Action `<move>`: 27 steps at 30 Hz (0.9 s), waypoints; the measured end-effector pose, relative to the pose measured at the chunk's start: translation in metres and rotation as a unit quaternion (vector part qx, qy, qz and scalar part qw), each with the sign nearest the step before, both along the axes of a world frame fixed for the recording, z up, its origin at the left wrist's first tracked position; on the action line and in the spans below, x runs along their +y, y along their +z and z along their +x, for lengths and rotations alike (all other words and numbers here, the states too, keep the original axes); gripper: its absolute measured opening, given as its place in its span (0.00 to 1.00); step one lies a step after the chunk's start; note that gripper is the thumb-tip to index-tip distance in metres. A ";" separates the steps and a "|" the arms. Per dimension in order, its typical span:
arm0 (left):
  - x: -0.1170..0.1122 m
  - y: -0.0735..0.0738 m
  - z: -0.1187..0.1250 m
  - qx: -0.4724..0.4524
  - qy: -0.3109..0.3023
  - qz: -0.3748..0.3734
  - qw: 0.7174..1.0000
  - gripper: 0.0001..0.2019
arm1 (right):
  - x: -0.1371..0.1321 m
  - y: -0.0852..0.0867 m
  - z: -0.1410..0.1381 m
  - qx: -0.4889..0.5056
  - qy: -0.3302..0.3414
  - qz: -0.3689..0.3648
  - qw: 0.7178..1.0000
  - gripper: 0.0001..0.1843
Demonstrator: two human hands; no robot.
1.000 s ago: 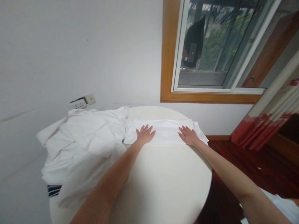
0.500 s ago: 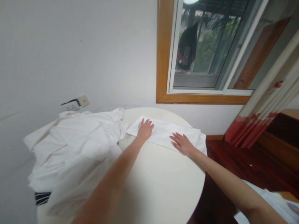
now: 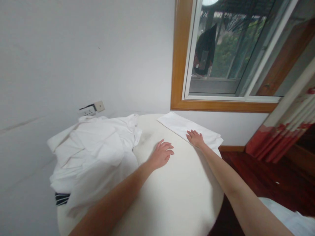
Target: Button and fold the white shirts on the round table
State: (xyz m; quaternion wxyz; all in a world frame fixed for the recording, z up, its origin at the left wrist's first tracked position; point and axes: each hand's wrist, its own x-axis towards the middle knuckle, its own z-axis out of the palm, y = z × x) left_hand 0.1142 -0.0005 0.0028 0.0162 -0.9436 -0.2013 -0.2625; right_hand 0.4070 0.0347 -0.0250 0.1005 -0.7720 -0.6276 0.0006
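Observation:
A folded white cloth (image 3: 182,125) lies as a long flat strip along the far right edge of the round white table (image 3: 172,193). My right hand (image 3: 195,139) rests on the cloth's near edge, fingers spread. Over the middle of the table is my left hand (image 3: 162,154), off the cloth, its fingers apart and slightly curled with nothing in them. To its left sits a big loose heap of white garments (image 3: 98,147), crumpled, with a dark striped piece (image 3: 62,198) showing beneath.
A white wall with a socket (image 3: 90,110) stands behind the table. A wood-framed window (image 3: 221,104) is at the back right, beside a red and white curtain (image 3: 273,137). White fabric (image 3: 283,213) shows at the lower right, above the dark red floor (image 3: 253,173).
The folded cloth has shifted away toward the far edge and turned. My left hand has left it and drawn back toward me; my right hand stays on it. The view has swung slightly left.

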 end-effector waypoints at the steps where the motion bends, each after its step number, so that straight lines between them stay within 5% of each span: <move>1: 0.002 -0.001 -0.002 -0.016 0.007 -0.009 1.000 0.16 | 0.005 0.000 0.003 0.000 0.000 0.001 1.000 0.30; 18: 0.005 -0.006 -0.005 -0.044 0.014 -0.033 0.998 0.12 | 0.023 0.002 0.016 -0.056 0.008 0.150 0.987 0.22; 22: -0.002 0.007 -0.005 -0.026 0.037 0.021 0.999 0.13 | 0.009 0.012 0.005 -0.086 0.032 0.226 0.970 0.20; 27: 0.016 0.042 -0.024 -0.039 0.190 0.053 0.979 0.17 | -0.012 0.036 -0.036 0.004 0.092 0.297 0.950 0.20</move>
